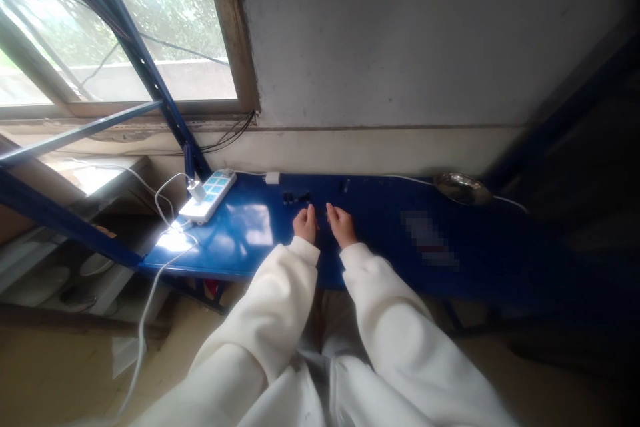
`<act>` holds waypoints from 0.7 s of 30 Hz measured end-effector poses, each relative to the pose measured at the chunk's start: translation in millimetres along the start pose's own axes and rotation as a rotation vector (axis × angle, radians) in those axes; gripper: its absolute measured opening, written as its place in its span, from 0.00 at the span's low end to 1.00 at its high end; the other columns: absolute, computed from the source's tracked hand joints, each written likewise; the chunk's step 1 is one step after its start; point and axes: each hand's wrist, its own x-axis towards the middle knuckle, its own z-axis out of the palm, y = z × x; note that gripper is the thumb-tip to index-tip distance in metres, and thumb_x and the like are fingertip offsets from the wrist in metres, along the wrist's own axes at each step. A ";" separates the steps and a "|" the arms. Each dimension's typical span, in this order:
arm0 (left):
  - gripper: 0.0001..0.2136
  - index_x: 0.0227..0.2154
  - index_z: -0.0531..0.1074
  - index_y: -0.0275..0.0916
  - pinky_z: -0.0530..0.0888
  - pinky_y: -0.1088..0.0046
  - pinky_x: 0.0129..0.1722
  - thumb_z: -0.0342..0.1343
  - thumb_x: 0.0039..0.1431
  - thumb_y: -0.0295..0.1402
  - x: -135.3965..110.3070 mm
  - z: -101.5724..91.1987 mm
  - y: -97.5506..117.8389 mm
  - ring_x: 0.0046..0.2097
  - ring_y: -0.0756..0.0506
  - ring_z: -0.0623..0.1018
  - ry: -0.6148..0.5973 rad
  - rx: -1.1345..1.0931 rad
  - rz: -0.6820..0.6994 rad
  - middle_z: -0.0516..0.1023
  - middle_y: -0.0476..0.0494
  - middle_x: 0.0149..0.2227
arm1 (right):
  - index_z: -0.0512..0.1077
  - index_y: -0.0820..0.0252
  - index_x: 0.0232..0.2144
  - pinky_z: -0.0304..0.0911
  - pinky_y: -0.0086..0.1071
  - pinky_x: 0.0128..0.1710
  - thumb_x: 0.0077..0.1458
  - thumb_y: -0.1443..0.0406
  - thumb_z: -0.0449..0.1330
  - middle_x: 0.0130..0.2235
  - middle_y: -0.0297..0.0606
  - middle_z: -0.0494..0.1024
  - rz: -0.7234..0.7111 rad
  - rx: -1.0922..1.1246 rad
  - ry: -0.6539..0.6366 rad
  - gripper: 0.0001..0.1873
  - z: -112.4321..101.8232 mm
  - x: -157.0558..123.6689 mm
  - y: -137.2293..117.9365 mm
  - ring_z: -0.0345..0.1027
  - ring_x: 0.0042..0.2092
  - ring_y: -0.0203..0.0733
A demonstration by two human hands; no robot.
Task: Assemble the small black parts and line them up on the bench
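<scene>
Both hands are held close together above the blue table [385,260], a small gap between them. My left hand [305,222] is closed, thumb on top, its fingers pinched at a tiny item I cannot make out. Closed in a similar pinch, my right hand [341,224] has a small thin thing at its fingertips, too small to name. Just beyond the left hand lie several small black pieces [297,197]. A small, partly clear piece [347,185] rests farther back, beyond the right hand.
A white power strip [213,195] with a plug [197,191] and cables lies at the table's left end. Along the back are a white adapter [272,178] and a shiny metal dish [463,189]. A blurred patch [429,240] is at right. Blue posts [145,67] rise by the window.
</scene>
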 end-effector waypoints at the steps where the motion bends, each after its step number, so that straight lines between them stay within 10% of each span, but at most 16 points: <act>1: 0.20 0.13 0.59 0.38 0.61 0.78 0.18 0.52 0.52 0.47 -0.1 0.0 0.2 0.15 0.55 0.64 0.008 -0.002 -0.004 0.61 0.55 0.11 | 0.58 0.57 0.14 0.55 0.28 0.26 0.53 0.45 0.45 0.16 0.31 0.63 -0.001 0.005 -0.002 0.27 0.0 0.0 0.1 0.57 0.22 0.33; 16: 0.15 0.27 0.66 0.37 0.62 0.79 0.15 0.54 0.51 0.45 6.7 0.7 -10.9 0.15 0.57 0.65 0.075 -0.061 -0.001 0.69 0.53 0.23 | 0.60 0.57 0.15 0.58 0.29 0.28 0.53 0.45 0.45 0.17 0.32 0.65 0.138 0.068 0.252 0.27 -5.4 5.1 7.9 0.60 0.23 0.35; 21: 0.16 0.27 0.68 0.34 0.63 0.80 0.15 0.58 0.46 0.45 4.7 0.9 -8.3 0.15 0.56 0.66 -0.056 -0.064 -0.017 0.68 0.53 0.19 | 0.67 0.60 0.25 0.61 0.30 0.31 0.48 0.46 0.53 0.26 0.36 0.72 0.082 0.160 0.154 0.23 -0.9 7.5 14.4 0.65 0.28 0.37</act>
